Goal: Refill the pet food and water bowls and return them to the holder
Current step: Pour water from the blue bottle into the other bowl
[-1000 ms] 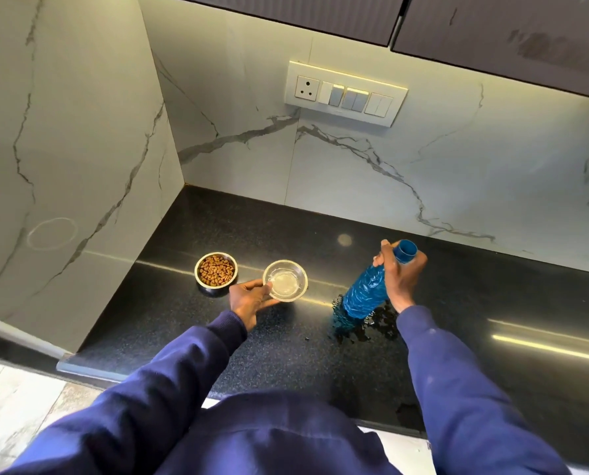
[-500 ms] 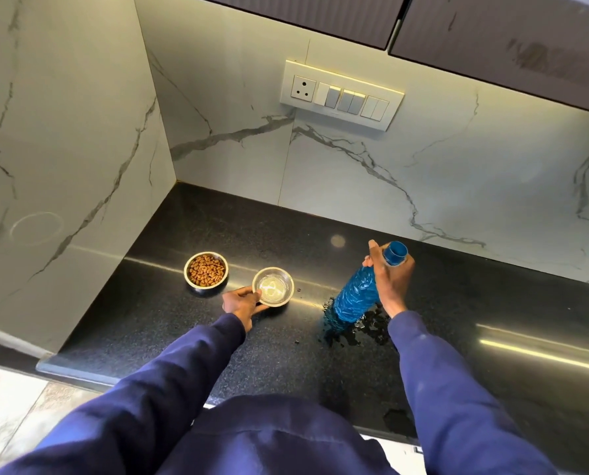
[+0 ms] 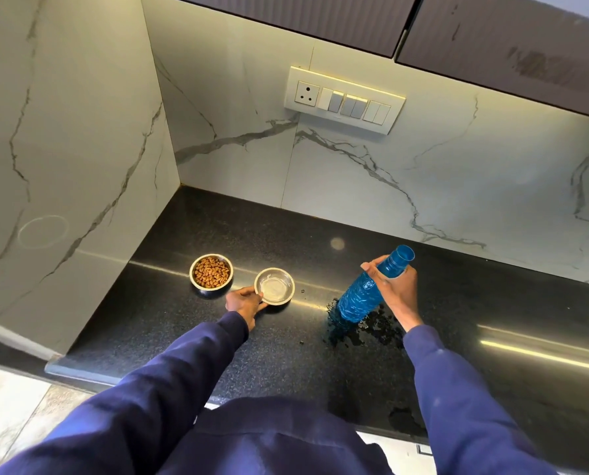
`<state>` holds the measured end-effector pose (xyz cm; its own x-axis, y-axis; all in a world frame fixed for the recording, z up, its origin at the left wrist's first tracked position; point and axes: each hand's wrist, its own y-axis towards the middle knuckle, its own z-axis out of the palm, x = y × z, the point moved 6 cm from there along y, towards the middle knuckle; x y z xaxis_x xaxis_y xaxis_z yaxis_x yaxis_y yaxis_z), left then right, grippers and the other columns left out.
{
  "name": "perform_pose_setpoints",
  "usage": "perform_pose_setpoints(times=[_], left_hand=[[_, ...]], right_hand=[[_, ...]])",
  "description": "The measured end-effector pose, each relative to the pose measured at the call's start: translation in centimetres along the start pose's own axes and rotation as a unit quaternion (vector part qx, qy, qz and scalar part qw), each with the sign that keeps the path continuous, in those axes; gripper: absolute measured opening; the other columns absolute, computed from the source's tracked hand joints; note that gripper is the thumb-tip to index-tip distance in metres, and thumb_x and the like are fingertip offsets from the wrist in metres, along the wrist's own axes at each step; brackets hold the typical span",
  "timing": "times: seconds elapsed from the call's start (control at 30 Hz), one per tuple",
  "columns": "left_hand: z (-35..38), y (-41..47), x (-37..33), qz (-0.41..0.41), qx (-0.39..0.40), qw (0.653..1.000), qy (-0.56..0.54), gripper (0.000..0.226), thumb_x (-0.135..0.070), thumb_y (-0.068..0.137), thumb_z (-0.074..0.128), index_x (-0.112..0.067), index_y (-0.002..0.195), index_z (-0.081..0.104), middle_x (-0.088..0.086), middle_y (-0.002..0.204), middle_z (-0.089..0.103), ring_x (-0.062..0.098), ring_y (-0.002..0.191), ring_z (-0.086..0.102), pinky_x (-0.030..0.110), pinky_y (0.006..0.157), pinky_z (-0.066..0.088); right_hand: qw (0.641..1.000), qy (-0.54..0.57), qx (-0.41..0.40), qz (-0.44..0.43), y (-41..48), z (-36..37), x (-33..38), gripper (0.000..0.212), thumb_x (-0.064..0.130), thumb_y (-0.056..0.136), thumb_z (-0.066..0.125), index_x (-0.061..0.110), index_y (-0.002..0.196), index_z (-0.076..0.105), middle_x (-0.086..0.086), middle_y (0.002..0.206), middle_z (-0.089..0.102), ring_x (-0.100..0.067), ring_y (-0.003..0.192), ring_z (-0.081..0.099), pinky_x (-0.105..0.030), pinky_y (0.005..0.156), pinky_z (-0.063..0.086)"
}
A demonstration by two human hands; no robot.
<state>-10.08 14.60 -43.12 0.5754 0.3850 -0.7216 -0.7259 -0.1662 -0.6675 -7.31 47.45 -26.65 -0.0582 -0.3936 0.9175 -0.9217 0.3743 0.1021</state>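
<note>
Two small steel bowls stand on the black counter [image 3: 286, 365]. The left bowl [image 3: 211, 271] is full of brown kibble. The right bowl [image 3: 274, 286] holds clear water, and my left hand [image 3: 246, 302] grips its near-left rim. My right hand [image 3: 396, 290] is wrapped around the neck of a blue plastic bottle [image 3: 364, 293] that has no cap on and stands tilted, base on the counter, to the right of the bowls. No holder is in view.
Water is spilled in a puddle [image 3: 361, 329] around the bottle's base, and another wet patch [image 3: 406, 417] lies near the front edge. Marble walls close the left and back. A switch panel [image 3: 344, 99] is on the back wall, with cabinets overhead.
The water bowl, held slightly raised a second ago, has come down onto the counter beside the kibble bowl. The bottle has stayed in my right hand, tilted on the counter.
</note>
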Motion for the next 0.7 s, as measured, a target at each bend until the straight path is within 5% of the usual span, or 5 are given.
perform_pose_setpoints(times=[0.2, 0.43, 0.57, 0.7], left_hand=[[-2.2, 0.2, 0.4, -0.009, 0.01, 1.0, 0.022, 0.024, 0.015, 0.093, 0.061, 0.008, 0.116, 0.063, 0.026, 0.111, 0.065, 0.031, 0.097, 0.065, 0.039, 0.081, 0.06], [-8.0, 0.9, -0.1, -0.02, -0.009, 1.0, -0.01, 0.014, 0.009, 0.098, 0.057, 0.001, 0.089, 0.064, 0.016, 0.089, 0.063, 0.034, 0.097, 0.062, 0.047, 0.098, 0.056], [-11.2, 1.2, -2.0, 0.003, -0.037, 0.998, -0.042, 0.026, 0.009, 0.097, 0.06, 0.016, 0.122, 0.06, 0.017, 0.088, 0.062, 0.037, 0.104, 0.061, 0.045, 0.097, 0.052], [-13.2, 1.4, -3.6, 0.01, -0.035, 0.998, -0.055, 0.031, 0.009, 0.097, 0.059, 0.019, 0.127, 0.057, 0.018, 0.088, 0.062, 0.038, 0.106, 0.059, 0.045, 0.098, 0.051]], right_hand=[[0.999, -0.026, 0.028, 0.027, -1.8, -0.3, -1.1, 0.062, 0.042, 0.066, 0.09, 0.015, 0.115, 0.064, 0.005, 0.105, 0.072, -0.01, 0.097, 0.071, -0.03, 0.088, 0.057], [0.995, -0.009, -0.012, 0.1, -5.9, 0.1, -5.3, 0.093, 0.027, 0.074, 0.092, 0.016, 0.15, 0.039, 0.003, 0.143, 0.054, -0.011, 0.129, 0.054, -0.026, 0.107, 0.044], [0.982, 0.03, -0.117, 0.143, -9.2, 1.9, -6.9, 0.077, 0.007, 0.075, 0.089, 0.003, 0.138, 0.045, -0.011, 0.133, 0.055, -0.02, 0.119, 0.059, -0.032, 0.1, 0.052], [0.963, 0.036, -0.196, 0.18, -11.7, 5.2, -8.9, 0.056, 0.013, 0.076, 0.089, 0.013, 0.116, 0.05, -0.022, 0.114, 0.063, -0.032, 0.1, 0.069, -0.041, 0.084, 0.059]])
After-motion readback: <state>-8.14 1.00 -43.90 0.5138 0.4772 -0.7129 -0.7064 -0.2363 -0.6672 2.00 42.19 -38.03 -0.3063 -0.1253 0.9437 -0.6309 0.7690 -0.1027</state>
